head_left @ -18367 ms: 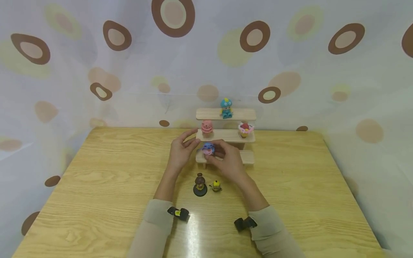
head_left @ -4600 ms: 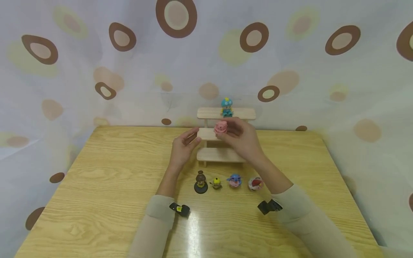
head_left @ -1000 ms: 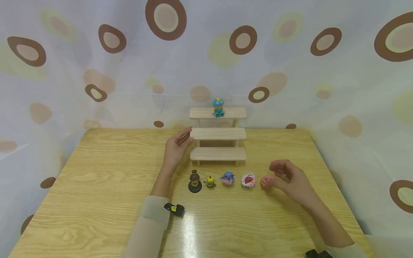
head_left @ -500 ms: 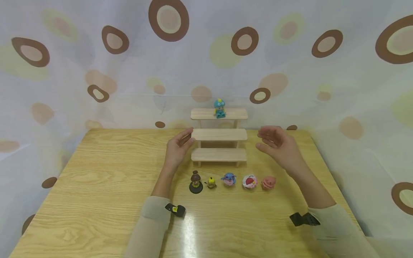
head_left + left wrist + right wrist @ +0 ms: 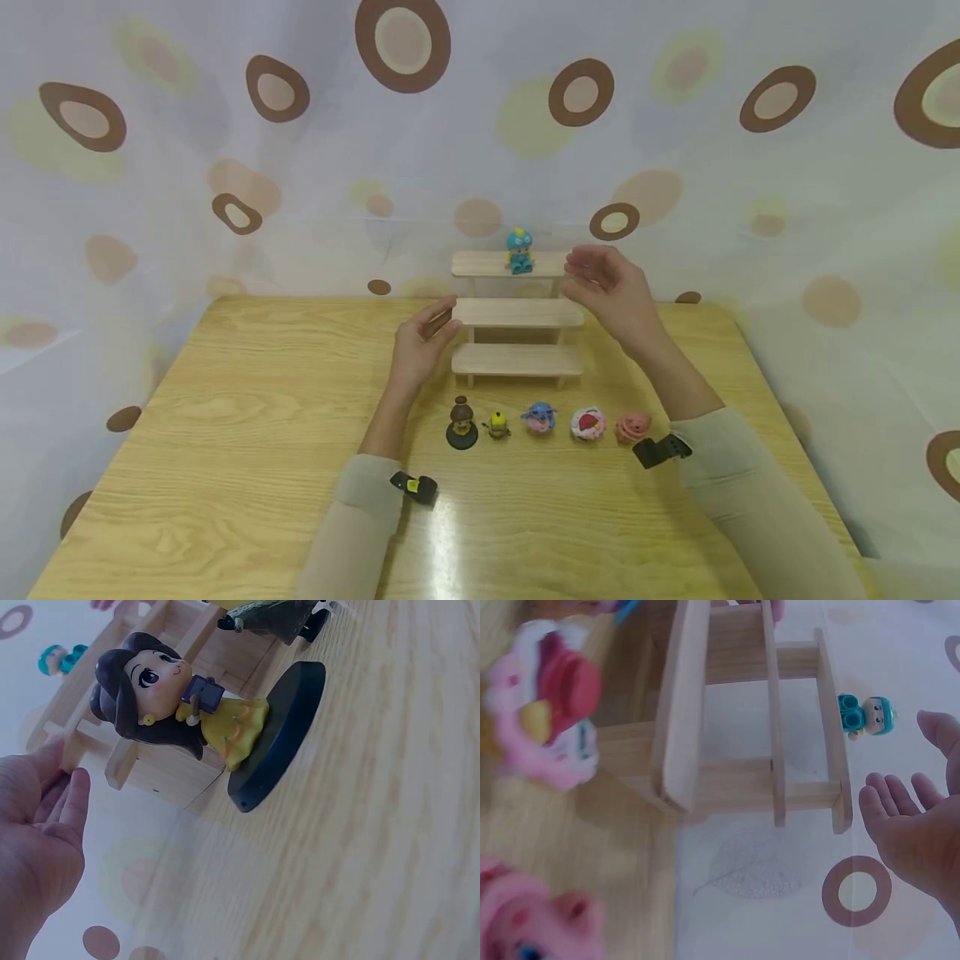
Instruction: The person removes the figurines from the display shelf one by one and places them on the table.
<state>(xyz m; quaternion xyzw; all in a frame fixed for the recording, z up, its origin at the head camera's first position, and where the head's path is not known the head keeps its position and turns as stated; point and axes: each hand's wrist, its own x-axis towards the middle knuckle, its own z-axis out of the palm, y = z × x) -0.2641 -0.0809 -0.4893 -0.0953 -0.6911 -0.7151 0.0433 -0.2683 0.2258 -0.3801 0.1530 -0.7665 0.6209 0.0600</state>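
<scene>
My left hand is at the left end of a three-step wooden display stand, thumb and fingers pinching the end of the middle board. My right hand is raised beside the right end of the top board, fingers apart and holding nothing. On that board sits a small figurine in a teal suit and hat, a short gap left of my right fingertips. In the right wrist view the same teal figurine sits in front of my right palm.
In front of the stand is a row: brown-haired doll on a black base, small yellow figure, blue-and-pink figure, white-and-pink figure with red top, pink figure. Behind hangs a patterned cloth.
Blue, white-and-pink and pink figures went from the stand to the table row. My right hand let go of the pink one and rose to the top board. My left hand stays put.
</scene>
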